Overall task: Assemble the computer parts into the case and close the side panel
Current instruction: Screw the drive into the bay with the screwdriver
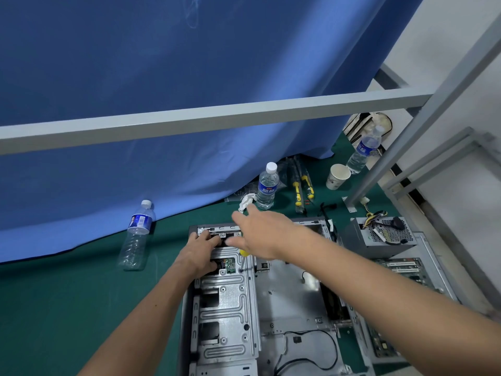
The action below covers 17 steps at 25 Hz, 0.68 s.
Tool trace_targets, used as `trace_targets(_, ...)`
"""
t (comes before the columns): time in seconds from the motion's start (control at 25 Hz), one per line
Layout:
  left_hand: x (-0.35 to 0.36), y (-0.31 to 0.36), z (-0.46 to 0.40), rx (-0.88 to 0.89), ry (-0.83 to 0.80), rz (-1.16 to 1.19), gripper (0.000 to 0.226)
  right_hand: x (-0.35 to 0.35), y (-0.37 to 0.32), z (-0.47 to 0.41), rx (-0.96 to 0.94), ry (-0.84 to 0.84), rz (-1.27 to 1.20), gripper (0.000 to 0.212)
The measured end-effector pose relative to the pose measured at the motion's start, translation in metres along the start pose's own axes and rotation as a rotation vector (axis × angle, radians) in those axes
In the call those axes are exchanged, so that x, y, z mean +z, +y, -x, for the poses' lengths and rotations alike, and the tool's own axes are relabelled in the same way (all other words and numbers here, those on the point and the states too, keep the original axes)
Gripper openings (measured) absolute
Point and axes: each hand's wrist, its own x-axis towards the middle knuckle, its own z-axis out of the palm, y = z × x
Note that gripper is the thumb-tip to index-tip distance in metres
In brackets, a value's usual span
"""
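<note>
Two bare forearms, no sleeves in view. No gloves, rings or watch on left hand [199,251] or right hand [260,234]. Small dark mole on left forearm [146,308].
</note>
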Motion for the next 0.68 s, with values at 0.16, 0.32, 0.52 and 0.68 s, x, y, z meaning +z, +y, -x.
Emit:
trace_targets(0.16, -0.001, 0.000, 0.000, 0.011, 0.011, 0.004, 0.059, -0.009, 0.006, 0.008, -0.159, -0.010, 0.056, 0.030)
trace_targets(0.32, 0.000, -0.001, 0.000, 0.002, 0.009, 0.013, 0.056, 0.005, -0.011, 0.009, -0.087, 0.239, 0.243, 0.031)
trace_targets(0.52, 0.001, 0.001, -0.001, -0.005, 0.011, 0.014, 0.055, 0.000, -0.002, 0.007, -0.069, -0.036, -0.040, 0.038)
trace_targets(0.68, 0.003, -0.001, 0.000, -0.006, 0.010, 0.015, 0.057, -0.004, -0.005, 0.010, -0.184, 0.093, 0.117, 0.019)
